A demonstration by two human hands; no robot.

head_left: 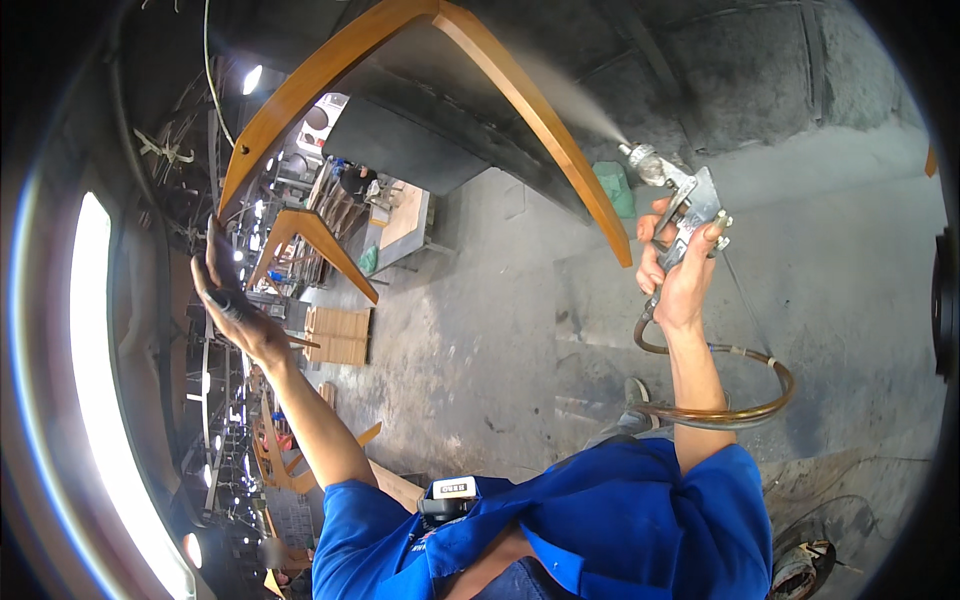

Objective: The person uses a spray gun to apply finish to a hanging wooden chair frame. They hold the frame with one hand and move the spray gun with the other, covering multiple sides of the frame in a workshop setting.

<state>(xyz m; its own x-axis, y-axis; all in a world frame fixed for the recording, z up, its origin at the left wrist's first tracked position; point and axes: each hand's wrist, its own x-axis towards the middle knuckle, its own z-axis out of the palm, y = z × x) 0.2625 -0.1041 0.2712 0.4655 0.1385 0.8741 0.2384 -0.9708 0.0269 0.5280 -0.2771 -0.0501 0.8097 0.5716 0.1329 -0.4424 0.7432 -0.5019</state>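
My right hand (685,285) is wrapped round the handle of a metal spray gun (690,200). A pale mist streams from its nozzle up and left toward a bent wooden chair frame part (520,85), an angled brown piece with two long arms. From the handle, a brown hose (785,385) loops down across my right forearm. My left hand (240,315), dark-stained, is raised at the lower end of the frame part's left arm. Its fingers are stretched out and appear to touch that end; whether they bear any weight I cannot tell.
A second angled wooden part (335,250) shows beyond the first. Farther off are a work table (405,235), a stack of light boards (338,335) and a green bag (613,188). A thin cord (212,70) hangs at upper left, and a bright tube light (105,400) runs along the left.
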